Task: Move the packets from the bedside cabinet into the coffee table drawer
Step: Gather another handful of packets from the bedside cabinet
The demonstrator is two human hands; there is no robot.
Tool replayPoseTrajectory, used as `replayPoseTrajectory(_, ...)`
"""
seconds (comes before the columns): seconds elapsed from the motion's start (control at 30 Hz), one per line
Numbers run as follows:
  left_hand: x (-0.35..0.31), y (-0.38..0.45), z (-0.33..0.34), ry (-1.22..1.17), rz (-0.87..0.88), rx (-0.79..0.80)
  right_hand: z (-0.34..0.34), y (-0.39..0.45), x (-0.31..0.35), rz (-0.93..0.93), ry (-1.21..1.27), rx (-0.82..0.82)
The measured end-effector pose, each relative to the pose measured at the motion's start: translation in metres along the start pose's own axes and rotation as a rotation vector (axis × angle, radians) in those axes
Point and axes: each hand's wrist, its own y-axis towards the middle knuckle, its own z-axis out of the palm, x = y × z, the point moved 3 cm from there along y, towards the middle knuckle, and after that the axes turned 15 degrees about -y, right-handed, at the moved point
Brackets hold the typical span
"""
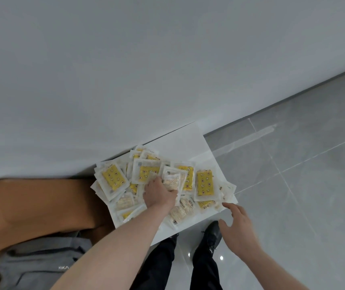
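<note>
Left grip (160,193): reaches into the middle of the pile, fingers curled down round a pale packet (171,182); thumb side hidden, so how firm the hold is cannot be told.
Right grip (238,225): hovers spread and relaxed, holds nothing, fingertips just short of the near right corner of the cabinet top.
Packets (163,185): heaped loosely, overlapping, all round the left grip; none under the right grip.
Yellow packet, left (112,178): lies tilted, just to the left of the left grip and beyond it.
Yellow packet, right (205,185): lies flat between the two grips, nearer the far side.
Yellow packet, centre (146,171): touches the left grip's knuckles on the far side.
Pale packets, near edge (181,213): lie just to the right of the left forearm, close to the cabinet's front edge.
Bedside cabinet (190,141): white top serves as the table, bare strip beyond the pile, far from both grips.
Wall (125,70): plain pale grey, beyond the cabinet.
Floor (303,164): grey glossy tiles, right of the right grip.
Shoes (212,233): black, on the floor below the right grip.
Brown surface (31,206): left of the left forearm; what it belongs to cannot be told.
Grey cloth (41,262): below the brown surface, left of the left forearm.
</note>
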Motion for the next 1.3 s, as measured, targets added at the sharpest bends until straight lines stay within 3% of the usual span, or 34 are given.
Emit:
replayPoseTrajectory(0.13,0.004,-0.002,-0.009,0.023,0.073,0.015,-0.005,0.01,0.009,-0.032,0.021,-0.029)
replayPoseTrajectory(0.4,0.033,-0.026,-0.048,-0.318,0.192,0.13,-0.004,0.065,0.054,0.015,-0.017,-0.075)
replayPoseTrajectory(0.6,0.069,-0.023,-0.073,-0.459,0.128,0.094,0.013,0.094,0.068,0.115,-0.195,-0.029)
replayPoseTrajectory(0.9,0.056,-0.015,-0.075,-0.637,0.096,0.101,0.021,0.11,0.061,0.235,-0.108,0.011)
replayPoseTrajectory(1.1,0.041,-0.006,-0.066,-0.552,0.163,0.121,0.015,0.116,0.054,0.251,-0.089,0.032)
replayPoseTrajectory(1.3,0.025,0.005,-0.039,-0.329,0.202,0.119,0.021,0.108,0.039,0.234,0.125,0.005)
